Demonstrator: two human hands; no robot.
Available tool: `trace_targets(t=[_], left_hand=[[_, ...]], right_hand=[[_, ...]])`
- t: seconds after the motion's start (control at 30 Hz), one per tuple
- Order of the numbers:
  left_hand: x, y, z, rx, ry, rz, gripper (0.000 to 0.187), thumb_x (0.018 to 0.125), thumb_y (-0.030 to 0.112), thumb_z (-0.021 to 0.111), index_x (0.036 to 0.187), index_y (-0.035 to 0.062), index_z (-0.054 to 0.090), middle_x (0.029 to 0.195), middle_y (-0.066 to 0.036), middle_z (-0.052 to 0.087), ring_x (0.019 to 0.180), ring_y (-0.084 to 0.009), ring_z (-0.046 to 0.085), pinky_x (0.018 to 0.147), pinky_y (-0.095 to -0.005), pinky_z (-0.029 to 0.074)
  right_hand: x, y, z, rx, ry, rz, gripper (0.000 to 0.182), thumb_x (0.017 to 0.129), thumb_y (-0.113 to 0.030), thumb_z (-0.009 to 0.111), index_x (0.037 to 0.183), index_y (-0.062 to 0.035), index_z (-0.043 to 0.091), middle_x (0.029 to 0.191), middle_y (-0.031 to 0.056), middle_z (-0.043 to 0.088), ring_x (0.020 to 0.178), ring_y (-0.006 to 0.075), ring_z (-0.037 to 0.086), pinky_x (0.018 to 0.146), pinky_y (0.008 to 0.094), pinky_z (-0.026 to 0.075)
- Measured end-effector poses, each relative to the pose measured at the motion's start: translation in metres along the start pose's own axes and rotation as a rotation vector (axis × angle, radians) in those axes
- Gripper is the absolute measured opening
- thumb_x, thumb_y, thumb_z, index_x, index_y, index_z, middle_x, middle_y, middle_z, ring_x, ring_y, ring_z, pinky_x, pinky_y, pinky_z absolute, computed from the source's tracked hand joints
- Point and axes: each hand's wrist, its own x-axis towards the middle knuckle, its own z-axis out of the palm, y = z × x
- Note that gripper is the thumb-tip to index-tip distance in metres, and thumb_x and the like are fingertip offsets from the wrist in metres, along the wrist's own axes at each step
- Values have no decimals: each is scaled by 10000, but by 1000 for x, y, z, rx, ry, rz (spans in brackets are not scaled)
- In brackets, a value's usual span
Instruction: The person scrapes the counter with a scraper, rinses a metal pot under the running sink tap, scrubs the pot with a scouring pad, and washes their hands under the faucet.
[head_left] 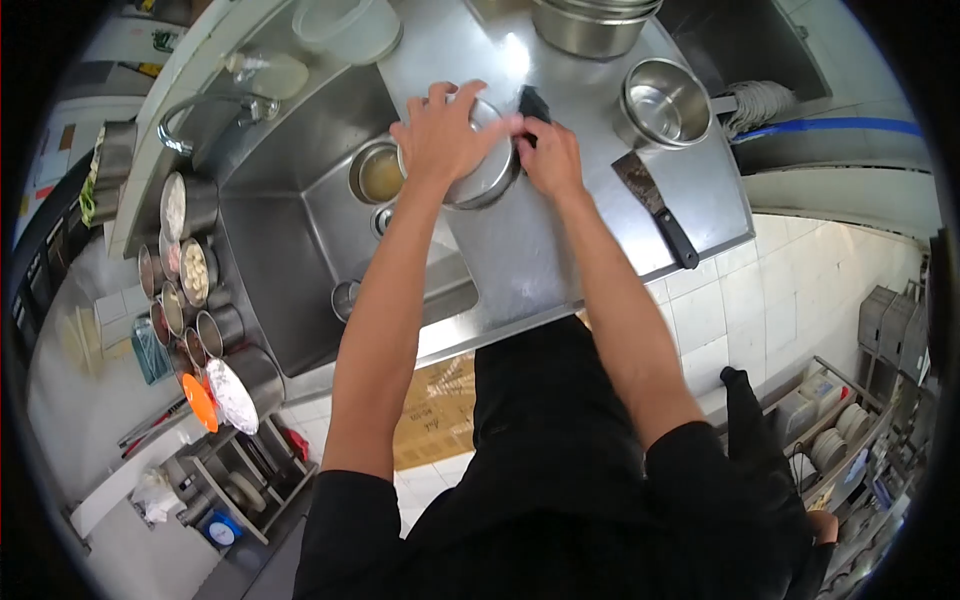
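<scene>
Fingers of your left hand (445, 138) spread over a metal pot (487, 182), your right hand (553, 160) curled against a dark item (533, 102), grip unclear, steel table (515, 255) beneath.

No words or numbers can be read. Marks resembling lettering, too small and blurred to make out, stand on flattened brown cardboard (436, 408) on the floor. A small blue device (222, 530) at lower left has a pale round face, its markings equally illegible.
</scene>
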Motion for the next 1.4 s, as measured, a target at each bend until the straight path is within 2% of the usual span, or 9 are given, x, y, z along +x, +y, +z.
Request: trace_targets(t=[0.13,0.4,0.67,0.8,1.0,1.1,1.17,1.23,1.4], left_hand=[[-18,-6,-10,58,-8,302,737,695,641,730,1347,329,589,1516,-69,405,1351,-383,381,949,-685,371],[-22,1,4,119,-21,125,702,702,600,740,1320,302,593,1434,-58,466,1305,-348,413,956,-662,376],[-14,-3,0,99,4,121,647,713,608,730,1268,291,631,1375,-57,506,1276,-336,429,952,-655,375],[-15,-1,1,101,-16,158,631,717,616,728,1249,287,640,1330,-54,528,1252,-332,449,954,-652,369],[-10,1,4,86,14,136,617,738,629,702,1242,278,639,1346,-56,524,1254,-315,452,968,-639,361],[-10,-2,8,91,93,153,611,716,645,702,1207,284,672,1289,-48,549,1218,-322,475,942,-643,377],[-11,0,5,106,87,152,604,722,645,698,1207,285,672,1282,-48,551,1219,-322,476,948,-633,376],[-8,1,1,71,-9,109,588,764,628,687,1240,285,644,1355,-54,526,1290,-309,433,997,-605,347],[-6,1,-2,70,-12,126,561,786,630,675,1218,274,662,1355,-50,534,1291,-300,439,1005,-579,335]], right_hand=[[48,8,-11,8,-308,-138,217,808,-143,719,1019,-118,675,949,153,710,913,414,653,754,492,525],[-51,-5,7,-60,99,-78,96,784,-38,655,859,-90,626,784,188,639,771,421,624,675,536,492],[-62,-8,10,12,93,-80,18,818,-67,612,826,-64,597,757,186,626,732,419,591,640,519,452],[34,13,8,89,-149,-274,42,812,-59,628,828,-83,597,761,168,623,756,402,594,657,500,442],[-60,-6,1,-86,-12,-57,42,818,-98,628,839,-115,595,814,104,646,827,368,586,695,486,427],[-19,5,13,-98,60,-124,65,824,-95,639,860,-141,609,823,75,652,839,349,591,666,473,416],[33,18,9,8,-197,-221,108,810,-84,667,875,-154,616,905,62,676,903,350,627,708,508,434],[71,19,0,78,-550,-154,173,831,-121,687,993,-169,650,1055,80,699,1014,363,637,831,500,478],[75,5,-23,194,-507,87,528,865,-166,704,1368,-238,558,1324,181,615,1228,365,574,1044,437,450]])
